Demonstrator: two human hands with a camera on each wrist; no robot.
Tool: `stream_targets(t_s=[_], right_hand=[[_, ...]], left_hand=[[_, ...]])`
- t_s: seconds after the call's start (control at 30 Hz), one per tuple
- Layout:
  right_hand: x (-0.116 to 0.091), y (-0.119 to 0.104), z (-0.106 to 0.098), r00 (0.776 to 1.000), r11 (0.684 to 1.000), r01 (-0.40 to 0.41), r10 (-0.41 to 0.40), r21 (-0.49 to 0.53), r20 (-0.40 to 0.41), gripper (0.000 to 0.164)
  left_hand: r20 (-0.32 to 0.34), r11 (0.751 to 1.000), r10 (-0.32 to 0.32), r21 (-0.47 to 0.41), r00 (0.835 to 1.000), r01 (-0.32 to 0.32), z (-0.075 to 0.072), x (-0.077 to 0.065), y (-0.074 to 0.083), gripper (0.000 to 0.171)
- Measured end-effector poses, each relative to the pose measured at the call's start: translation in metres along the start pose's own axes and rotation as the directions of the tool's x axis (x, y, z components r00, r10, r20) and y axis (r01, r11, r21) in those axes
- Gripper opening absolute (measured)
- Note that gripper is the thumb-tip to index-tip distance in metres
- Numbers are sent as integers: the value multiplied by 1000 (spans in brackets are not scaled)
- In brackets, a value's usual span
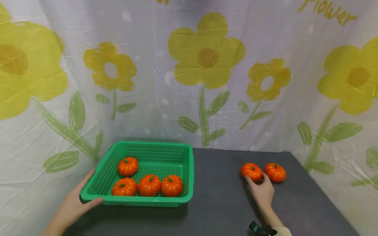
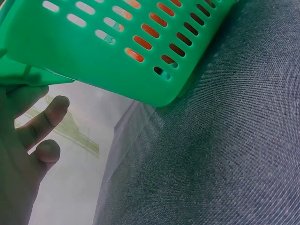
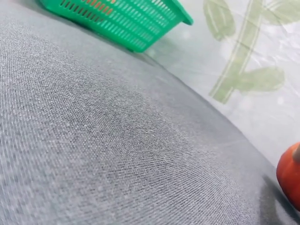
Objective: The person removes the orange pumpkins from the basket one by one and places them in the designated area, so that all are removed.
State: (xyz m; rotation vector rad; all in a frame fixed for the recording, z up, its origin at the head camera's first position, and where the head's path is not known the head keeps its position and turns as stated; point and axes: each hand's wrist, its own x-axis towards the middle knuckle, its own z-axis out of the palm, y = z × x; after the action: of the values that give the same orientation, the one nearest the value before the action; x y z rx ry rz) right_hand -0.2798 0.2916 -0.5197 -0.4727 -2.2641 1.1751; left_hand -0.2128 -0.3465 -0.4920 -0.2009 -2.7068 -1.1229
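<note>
At the left front corner of a green plastic basket point(image 1: 190, 177), my left hand point(image 1: 73, 205) grips the rim, its thumb along the front edge. Under that rim in the left wrist view, the other fingers point(image 2: 49, 115) hang partly curled. Several small orange pumpkins point(image 1: 150, 185) with green stems lie in the basket. On the right, my right hand point(image 1: 262, 193) holds another pumpkin point(image 1: 251, 171) between thumb and fingers, at table level. Just right of it sits one more pumpkin point(image 1: 275, 172). The right wrist view shows only part of a pumpkin point(image 3: 289, 176) at its edge.
A dark grey cloth-covered table point(image 1: 218, 183) stretches between basket and right hand. Behind and on both sides hangs a pale curtain point(image 1: 153, 98) with painted yellow flowers. The basket's back stands close to it. A dark band point(image 1: 262, 229) is on the right wrist.
</note>
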Motion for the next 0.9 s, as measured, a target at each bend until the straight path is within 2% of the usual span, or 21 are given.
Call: stream_targets(t_s=[0.3,0.53,0.9], right_hand=[[3,0,-2,999,998,-37,36,-47,-29,86],[4,3,-3,998,997,2,-7,-79,-65,84],[8,7,-4,998,997,-48,46,-65,-38,86]], left_hand=[[-7,1000,-1,5,1000,1,1,-1,-2,112],[-2,1000,-6,10,1000,6,1,-2,-1,111],[7,1000,-9,16,1000,9,-1,0,1,110]])
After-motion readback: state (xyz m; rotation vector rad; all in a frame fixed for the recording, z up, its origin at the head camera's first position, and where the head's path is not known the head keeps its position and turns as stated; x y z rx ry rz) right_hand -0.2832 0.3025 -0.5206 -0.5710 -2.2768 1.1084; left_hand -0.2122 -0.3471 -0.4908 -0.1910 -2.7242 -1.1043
